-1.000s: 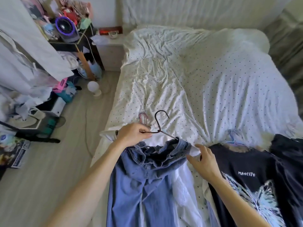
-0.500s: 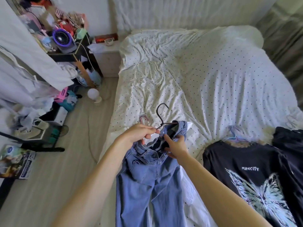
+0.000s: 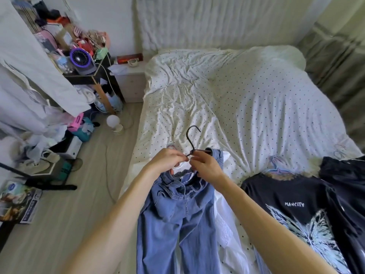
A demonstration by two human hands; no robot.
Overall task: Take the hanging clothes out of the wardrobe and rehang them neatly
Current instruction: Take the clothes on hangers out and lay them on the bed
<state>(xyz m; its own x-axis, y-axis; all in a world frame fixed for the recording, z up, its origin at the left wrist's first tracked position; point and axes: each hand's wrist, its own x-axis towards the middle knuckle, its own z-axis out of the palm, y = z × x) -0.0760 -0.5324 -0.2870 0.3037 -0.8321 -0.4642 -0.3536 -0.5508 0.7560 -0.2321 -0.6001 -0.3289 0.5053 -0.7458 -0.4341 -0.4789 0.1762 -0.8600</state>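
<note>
Jeans (image 3: 177,224) hang from both hands at the near left edge of the bed (image 3: 246,99), with the waistband bunched at the top and the legs dropping toward the camera. The left hand (image 3: 167,162) has its fingers curled, the tips pinching at the neck of the hanger (image 3: 190,138) just above the waistband. Whether it also grips denim I cannot tell. The black hook stands free over the sheet, and one arm of the hanger runs right into a fold of the waistband. The right hand (image 3: 205,168) meets the left at the neck, with fingers curled and pinching the hanger and denim gathered below it.

A white garment (image 3: 223,230) lies under the jeans and to their right. Further right a black T-shirt (image 3: 292,196) lies flat with a pastel hanger (image 3: 277,169) at its collar, and a dark garment (image 3: 343,180) lies at the far edge.

The step looks like working the jeans on the hanger, though fitting or freeing I cannot say. Next, one hand should steady the neck while the other eases the bunched waistband along the arm. Heavy denim may snag there.
</note>
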